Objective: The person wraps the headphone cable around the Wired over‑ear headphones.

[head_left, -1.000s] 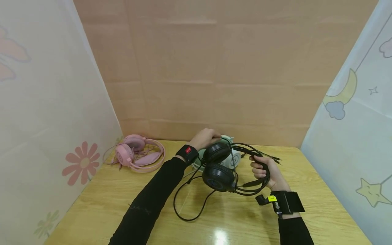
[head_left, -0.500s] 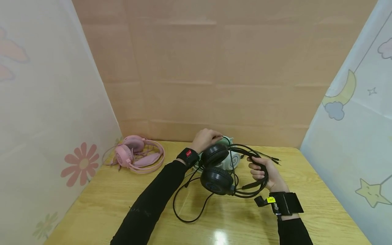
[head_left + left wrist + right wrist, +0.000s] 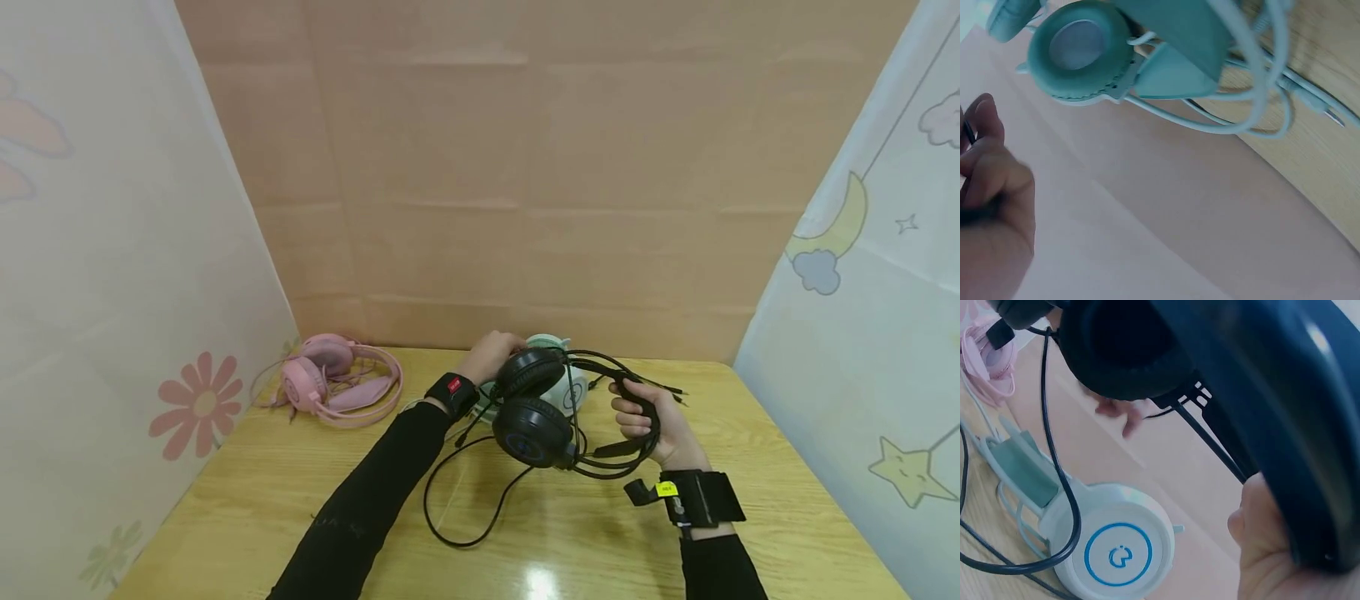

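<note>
My right hand [image 3: 660,423] grips the headband of the black headphones [image 3: 531,432], together with loops of their cable, and holds them above the table. Both ear cups hang to the left. Behind the cups, my left hand [image 3: 486,360] pinches a stretch of the black cable [image 3: 969,132] between thumb and fingers; its fingertips are partly hidden in the head view. A slack loop of the cable hangs lower in front. Mint-green headphones [image 3: 1116,547] lie on the table behind the black pair, partly covered by it in the head view.
Pink headphones [image 3: 303,385] with their cord lie at the table's back left. Light cords and a plug [image 3: 1334,117] spread around the mint pair. Brown paper [image 3: 435,167] stands along the back edge, and patterned white sheets [image 3: 885,350] flank the wooden table [image 3: 247,517].
My left hand has dropped slightly and shifted a little left behind the ear cups. The right hand and the black headphones stay nearly in place.
</note>
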